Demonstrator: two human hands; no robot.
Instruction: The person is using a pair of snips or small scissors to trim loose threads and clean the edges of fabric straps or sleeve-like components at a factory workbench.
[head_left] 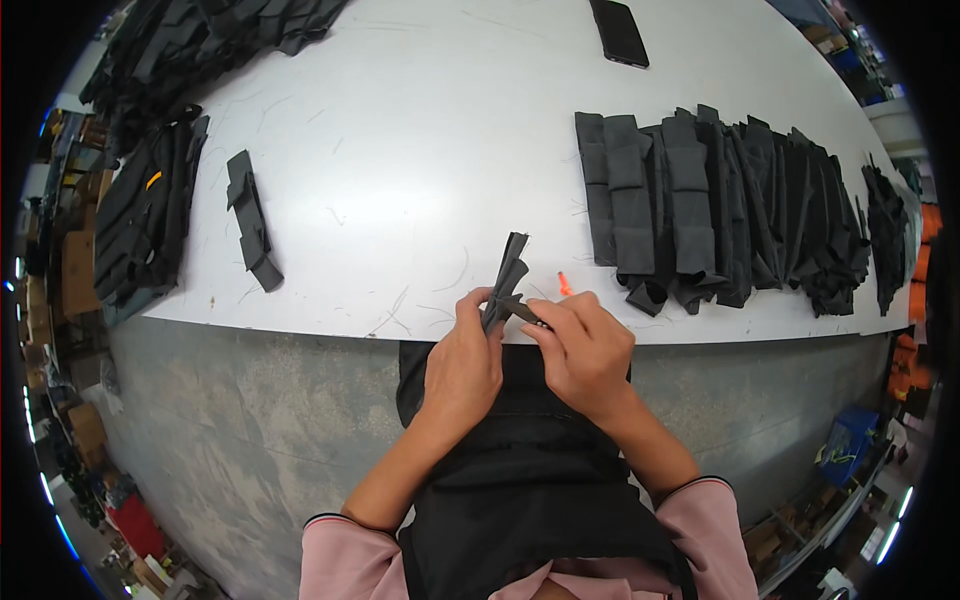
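Note:
My left hand [464,355] grips a folded dark grey fabric strip [511,262] at the table's near edge. The strip stands up from between thumb and fingers, its loose end pointing away from me. Closed on a small dark metal tool [527,313], which looks like thread snips, my right hand [590,355] brings its tip against the fabric; the fingers hide most of the tool. Just beyond that hand, a small orange object [565,284] lies on the white table [400,180].
To the right is a row of overlapping dark fabric strips [690,200]. A single strip [255,222] lies left, beside a black stack with a yellow mark [155,210]. More dark fabric [210,45] is heaped far left. A black phone [620,35] rests far back. Loose threads are scattered about.

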